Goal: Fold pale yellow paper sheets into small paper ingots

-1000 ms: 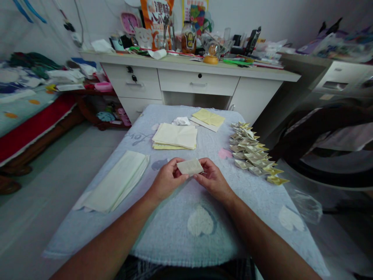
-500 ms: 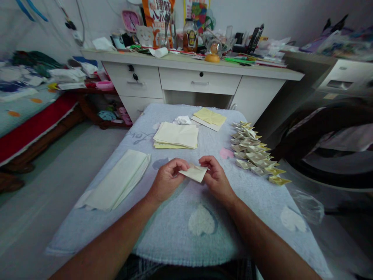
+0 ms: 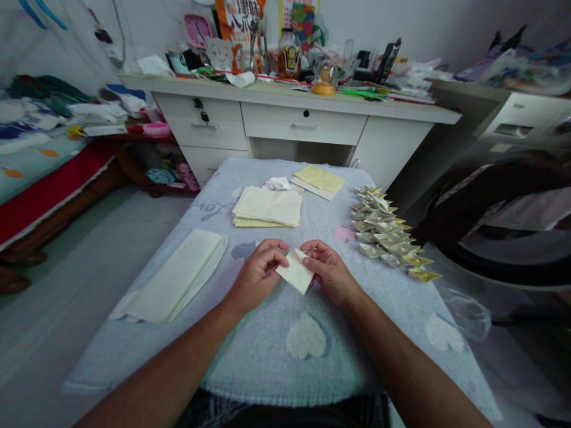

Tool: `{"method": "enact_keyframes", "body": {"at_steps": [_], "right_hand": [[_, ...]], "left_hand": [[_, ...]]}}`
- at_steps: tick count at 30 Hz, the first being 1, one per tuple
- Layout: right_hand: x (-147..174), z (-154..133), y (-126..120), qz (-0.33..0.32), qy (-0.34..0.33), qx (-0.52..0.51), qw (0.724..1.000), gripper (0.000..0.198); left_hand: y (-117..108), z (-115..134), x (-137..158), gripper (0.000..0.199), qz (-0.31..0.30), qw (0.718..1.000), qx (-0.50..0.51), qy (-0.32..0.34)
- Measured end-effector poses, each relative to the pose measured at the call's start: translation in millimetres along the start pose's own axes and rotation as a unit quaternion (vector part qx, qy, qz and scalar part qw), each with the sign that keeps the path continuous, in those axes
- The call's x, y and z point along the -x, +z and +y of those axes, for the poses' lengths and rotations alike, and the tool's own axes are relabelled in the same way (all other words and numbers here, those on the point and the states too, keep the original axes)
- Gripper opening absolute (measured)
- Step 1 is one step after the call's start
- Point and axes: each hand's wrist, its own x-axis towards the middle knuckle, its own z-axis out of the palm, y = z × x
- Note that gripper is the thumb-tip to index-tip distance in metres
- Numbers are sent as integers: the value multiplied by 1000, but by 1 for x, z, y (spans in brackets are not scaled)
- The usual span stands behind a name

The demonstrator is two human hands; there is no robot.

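Observation:
A small folded piece of cream paper (image 3: 295, 272) is held between my two hands above the cloth-covered table. My left hand (image 3: 262, 270) pinches its left edge between thumb and fingers. On the right side, my right hand (image 3: 328, 268) grips it with the thumb on top and the fingers behind. Beyond my hands lies a stack of cream and yellow paper sheets (image 3: 267, 206). Folded paper boats (image 3: 388, 235) stand in rows at the right of the table. To the left is a long folded pile of pale paper (image 3: 178, 276).
A yellow sheet (image 3: 319, 177) on a white one and a crumpled white paper (image 3: 277, 183) lie at the table's far side. Behind stands a white desk (image 3: 307, 122) crowded with jars and odds and ends. A front-loading washing machine (image 3: 508, 128) is at the right.
The folded paper has been tilted up and turned, so its face now shows as a diamond with a corner pointing down. My right thumb has moved onto its face.

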Motion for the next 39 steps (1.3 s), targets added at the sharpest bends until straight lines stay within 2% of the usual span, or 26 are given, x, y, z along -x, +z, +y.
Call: {"method": "enact_keyframes", "body": {"at_steps": [3, 6, 10, 13, 17, 21, 26, 29, 34, 39], "right_hand": [[-1, 2, 0, -4, -42, 24, 999, 32], [-1, 5, 1, 6, -82, 86, 993, 25], [0, 8, 3, 10, -134, 202, 970, 13], [2, 9, 5, 4, -148, 268, 952, 7], [4, 9, 7, -6, -146, 314, 938, 6], [5, 9, 8, -4, -156, 333, 930, 21], [5, 5, 12, 24, -226, 391, 892, 8], [7, 1, 14, 24, -235, 378, 895, 5], [9, 0, 16, 28, -224, 357, 906, 6], [8, 3, 16, 25, -238, 379, 894, 8]], "left_hand": [[-4, 1, 1, 15, 0, 999, 46, -24], [-4, 1, -1, 16, 14, 990, 117, -76], [2, -1, -5, 26, 52, 975, 164, -140], [8, -5, -7, 31, 24, 972, 166, -165], [12, -10, -7, 29, 17, 979, 128, -158], [12, -8, -6, 24, 27, 990, 56, -125], [13, -2, -6, 30, 43, 994, 4, -105], [14, -2, -7, 38, 44, 993, 10, -112], [15, -4, -8, 38, 43, 993, 7, -112], [15, -4, -8, 41, 54, 993, -22, -104]]}}
